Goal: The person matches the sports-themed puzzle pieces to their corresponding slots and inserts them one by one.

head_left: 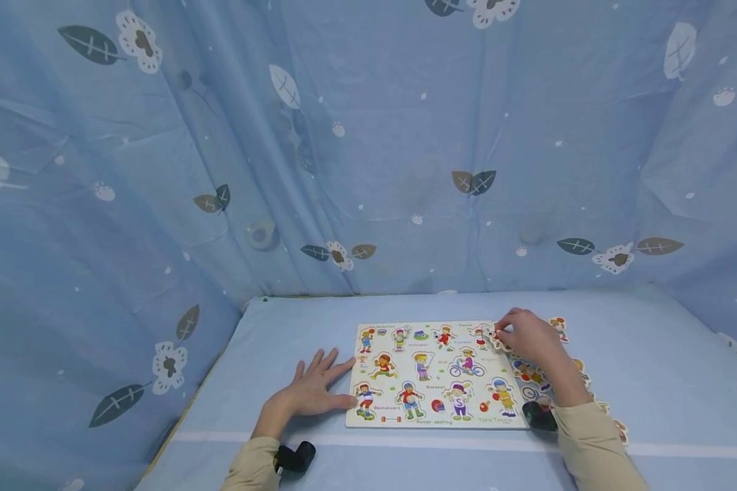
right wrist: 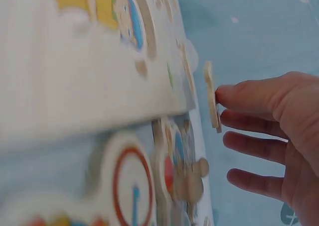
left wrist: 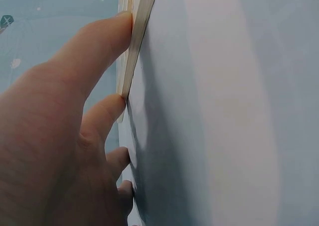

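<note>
A wooden sports puzzle board [head_left: 389,392] lies flat, with several figure pieces on it, such as a child on a bicycle [head_left: 466,363]. Beside its left edge, the left hand [head_left: 310,390] rests with fingers spread. In the left wrist view, its thumb and index fingertip press against the board's side. Over the board's upper right corner, the right hand [head_left: 531,337] pinches a flat wooden puzzle piece [right wrist: 211,96] between thumb and fingers. The right wrist view shows that piece edge-on, raised beside the board; its picture is hidden there.
Several loose puzzle pieces [head_left: 531,372] lie overlapping along the board's right side, one with a wheel [right wrist: 132,176]. Another loose piece [head_left: 559,329] lies beyond the right hand. A pale blue cloth [head_left: 307,320] covers the table, and a patterned curtain [head_left: 405,136] hangs behind.
</note>
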`<control>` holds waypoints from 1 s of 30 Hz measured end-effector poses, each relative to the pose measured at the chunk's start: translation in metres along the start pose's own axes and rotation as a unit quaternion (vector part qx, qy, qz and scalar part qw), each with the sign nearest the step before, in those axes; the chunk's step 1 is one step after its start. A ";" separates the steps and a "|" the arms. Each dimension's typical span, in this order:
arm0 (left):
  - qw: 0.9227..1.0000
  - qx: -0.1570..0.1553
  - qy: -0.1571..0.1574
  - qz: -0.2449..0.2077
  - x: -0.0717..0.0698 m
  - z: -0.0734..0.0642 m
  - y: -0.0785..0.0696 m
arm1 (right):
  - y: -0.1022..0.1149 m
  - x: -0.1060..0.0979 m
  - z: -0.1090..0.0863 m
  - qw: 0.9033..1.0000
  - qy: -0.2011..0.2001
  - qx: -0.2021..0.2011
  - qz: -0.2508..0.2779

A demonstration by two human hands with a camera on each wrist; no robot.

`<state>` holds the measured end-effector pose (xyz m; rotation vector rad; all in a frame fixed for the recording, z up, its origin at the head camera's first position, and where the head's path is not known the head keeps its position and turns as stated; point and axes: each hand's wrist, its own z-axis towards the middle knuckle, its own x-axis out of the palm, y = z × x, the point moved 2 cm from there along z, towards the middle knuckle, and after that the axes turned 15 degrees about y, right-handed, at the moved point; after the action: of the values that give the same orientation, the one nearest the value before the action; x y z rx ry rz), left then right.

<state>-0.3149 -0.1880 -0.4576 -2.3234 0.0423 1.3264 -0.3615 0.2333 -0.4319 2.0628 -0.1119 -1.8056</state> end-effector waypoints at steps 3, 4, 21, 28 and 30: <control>1.000 0.001 0.000 -0.004 0.000 -0.001 -0.001 | 0.005 0.002 0.003 1.000 0.004 -0.010 -0.003; 1.000 0.001 0.000 -0.006 0.000 -0.002 -0.002 | 0.007 0.002 0.004 1.000 0.005 -0.014 -0.003; 1.000 -0.003 -0.004 -0.001 0.002 -0.001 -0.002 | 0.048 -0.001 0.021 0.998 0.007 -0.059 -0.026; 1.000 -0.006 -0.009 0.002 0.002 0.000 -0.001 | 0.061 0.001 0.031 0.998 0.027 -0.057 -0.023; 1.000 -0.006 -0.009 0.002 0.001 0.000 -0.001 | 0.063 0.002 0.035 0.998 0.032 -0.055 -0.029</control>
<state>-0.3139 -0.1871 -0.4582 -2.3222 0.0346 1.3522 -0.3824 0.1660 -0.4154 2.0632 0.0647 -1.7349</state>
